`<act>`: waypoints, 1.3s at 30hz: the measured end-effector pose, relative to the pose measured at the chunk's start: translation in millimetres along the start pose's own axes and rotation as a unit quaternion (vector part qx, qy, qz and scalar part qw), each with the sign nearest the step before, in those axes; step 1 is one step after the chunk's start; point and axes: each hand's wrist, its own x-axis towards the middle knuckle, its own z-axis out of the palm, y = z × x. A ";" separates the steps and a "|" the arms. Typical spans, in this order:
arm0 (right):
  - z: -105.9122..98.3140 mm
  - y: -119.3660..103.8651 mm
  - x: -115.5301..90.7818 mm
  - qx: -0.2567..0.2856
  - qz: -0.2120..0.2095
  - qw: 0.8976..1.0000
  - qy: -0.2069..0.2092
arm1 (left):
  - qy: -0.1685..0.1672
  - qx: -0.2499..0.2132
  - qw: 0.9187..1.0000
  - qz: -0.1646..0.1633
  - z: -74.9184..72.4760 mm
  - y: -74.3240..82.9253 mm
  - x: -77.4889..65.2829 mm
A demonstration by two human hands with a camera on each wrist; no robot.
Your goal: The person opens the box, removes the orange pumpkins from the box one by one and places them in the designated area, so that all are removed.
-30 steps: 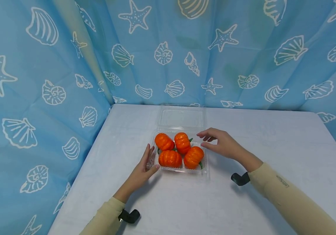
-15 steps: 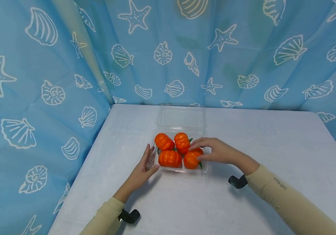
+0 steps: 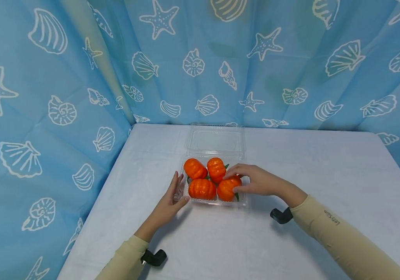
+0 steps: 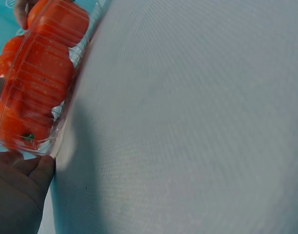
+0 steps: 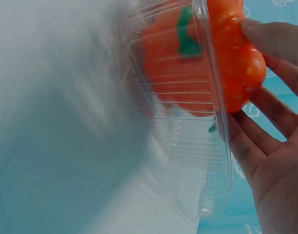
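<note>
Several small orange pumpkins with green stems sit in the base of a clear plastic clamshell box [image 3: 242, 201]. My right hand [image 3: 260, 181] holds the front right pumpkin [image 3: 225, 192] from above, thumb on its near side and fingers over the far side. In the right wrist view this pumpkin [image 5: 236, 68] rises past the box rim, with fingertips at its surface. My left hand [image 3: 166, 204] rests against the box's left end, fingers straight along the wall and thumb at the near corner. A front left pumpkin [image 3: 201, 189] and two rear ones lie beside the held one.
The box's lid [image 3: 216, 140] lies folded back on the white-covered table [image 3: 319, 167], toward the rear edge. A blue curtain [image 3: 172, 50] printed with seashells and starfish hangs behind and to the left. A black wrist device [image 3: 281, 216] juts out below the right sleeve.
My right hand has come left and down from beside the box onto the front right pumpkin and taken hold of it. That pumpkin has shifted slightly left. My left hand has stayed put.
</note>
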 end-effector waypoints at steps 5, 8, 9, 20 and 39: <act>-0.4 -0.1 -1.2 0.021 -0.001 1.000 0.013 | 0.001 0.007 1.000 -0.002 0.8 1.0 0.1; -0.6 -2.2 -2.0 0.028 0.002 1.000 0.011 | 0.002 0.010 1.000 0.000 1.1 1.1 0.1; -0.6 -2.9 -2.3 0.029 0.003 1.000 0.010 | 0.001 0.010 1.000 -0.001 1.1 1.0 0.3; -5.5 -4.9 -4.6 0.010 0.000 1.000 -0.021 | -0.005 0.006 1.000 0.000 -0.2 2.7 -0.4; -2.2 -6.4 -4.0 -0.005 -0.013 1.000 -0.004 | -0.005 0.005 1.000 -0.005 -0.9 4.8 -0.7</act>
